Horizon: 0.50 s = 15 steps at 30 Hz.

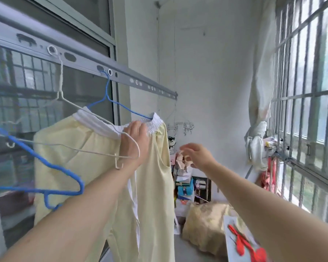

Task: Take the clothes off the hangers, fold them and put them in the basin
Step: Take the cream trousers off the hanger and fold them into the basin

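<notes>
Pale yellow trousers (155,186) with a white elastic waistband (156,123) hang from a blue wire hanger (106,91) hooked in the grey drying rail (83,59). My left hand (135,142) is raised to the waistband, its fingers closed on the fabric. An empty white hanger (61,80) hangs from the same rail, and its lower wire crosses in front of my left wrist. Another empty blue hanger (45,163) dangles at the left. My right hand (197,156) hovers to the right of the trousers with fingers spread and nothing in it. No basin is in view.
A metal clip rack (184,125) hangs on the far wall above a pile of boxes and clutter (186,178). A yellowish bundle (204,224) lies on the floor. A barred window (311,91) and a knotted curtain (257,140) line the right side.
</notes>
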### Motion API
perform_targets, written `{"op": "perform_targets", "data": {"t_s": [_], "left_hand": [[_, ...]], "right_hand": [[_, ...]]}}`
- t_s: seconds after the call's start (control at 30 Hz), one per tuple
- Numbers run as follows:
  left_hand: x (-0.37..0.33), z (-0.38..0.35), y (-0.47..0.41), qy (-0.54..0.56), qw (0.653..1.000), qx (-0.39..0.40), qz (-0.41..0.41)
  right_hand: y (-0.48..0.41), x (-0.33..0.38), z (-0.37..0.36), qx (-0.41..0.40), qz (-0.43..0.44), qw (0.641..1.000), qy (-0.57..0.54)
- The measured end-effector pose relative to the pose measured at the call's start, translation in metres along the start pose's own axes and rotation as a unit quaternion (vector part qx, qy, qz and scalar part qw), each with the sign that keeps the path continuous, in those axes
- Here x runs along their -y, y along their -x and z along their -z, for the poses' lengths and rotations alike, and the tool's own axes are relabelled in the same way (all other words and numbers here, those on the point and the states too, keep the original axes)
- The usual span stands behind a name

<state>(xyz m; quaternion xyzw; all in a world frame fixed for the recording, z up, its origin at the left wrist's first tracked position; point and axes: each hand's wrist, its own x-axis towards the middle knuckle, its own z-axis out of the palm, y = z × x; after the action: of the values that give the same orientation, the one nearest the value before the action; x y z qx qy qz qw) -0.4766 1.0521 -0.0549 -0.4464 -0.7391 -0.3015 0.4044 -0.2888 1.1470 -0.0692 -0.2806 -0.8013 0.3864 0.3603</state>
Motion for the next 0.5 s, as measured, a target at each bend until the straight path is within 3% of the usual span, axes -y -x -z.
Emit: {"op": "perform_targets", "data": {"t_s": [0.1, 0.2, 0.4, 0.5], "left_hand": [[0.008, -0.005, -0.022, -0.013, 0.996, 0.08, 0.024], [0.008, -0.009, -0.029, 0.013, 0.995, 0.082, 0.061], [0.018, 0.007, -0.018, 0.046, 0.99, 0.131, -0.021], [0.024, 0.024, -0.009, 0.109, 0.983, 0.148, -0.014]], "right_hand": [[-0.026, 0.0, -0.003, -0.013, 0.001, 1.0, -0.006], [-0.04, 0.004, -0.01, -0.023, 0.015, 0.999, -0.024], [-0.067, 0.04, -0.024, -0.048, 0.095, 0.993, -0.041], [-0.074, 0.073, -0.03, -0.019, 0.136, 0.989, -0.045]]}}
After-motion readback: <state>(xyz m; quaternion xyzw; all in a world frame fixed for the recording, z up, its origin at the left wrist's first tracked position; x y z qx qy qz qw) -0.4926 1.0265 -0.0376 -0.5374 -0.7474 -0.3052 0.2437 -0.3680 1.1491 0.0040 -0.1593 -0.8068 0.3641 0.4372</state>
